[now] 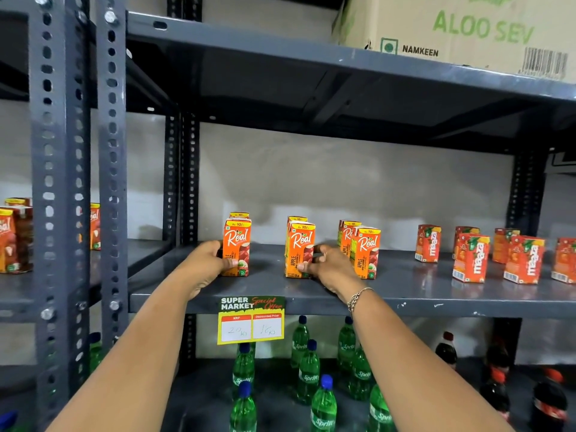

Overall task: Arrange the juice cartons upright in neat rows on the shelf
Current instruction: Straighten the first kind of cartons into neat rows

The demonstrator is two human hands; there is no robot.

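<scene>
Orange Real apple cartons stand upright in three short rows on the grey shelf [405,294]. My left hand [207,263] grips the left front carton [237,246] by its lower left side. My right hand [330,269] holds the middle front carton [300,249] from its right side. A second carton stands behind each of them. The right front carton [365,252] stands just past my right hand, with another behind it. Several red Maaza cartons [470,258] stand upright further right on the same shelf.
A price tag [251,319] hangs from the shelf's front edge. Green Sprite bottles [308,372] and dark cola bottles [495,391] fill the shelf below. A cardboard box [461,29] sits on the shelf above. More Real cartons [14,240] stand left of the steel uprights [59,182].
</scene>
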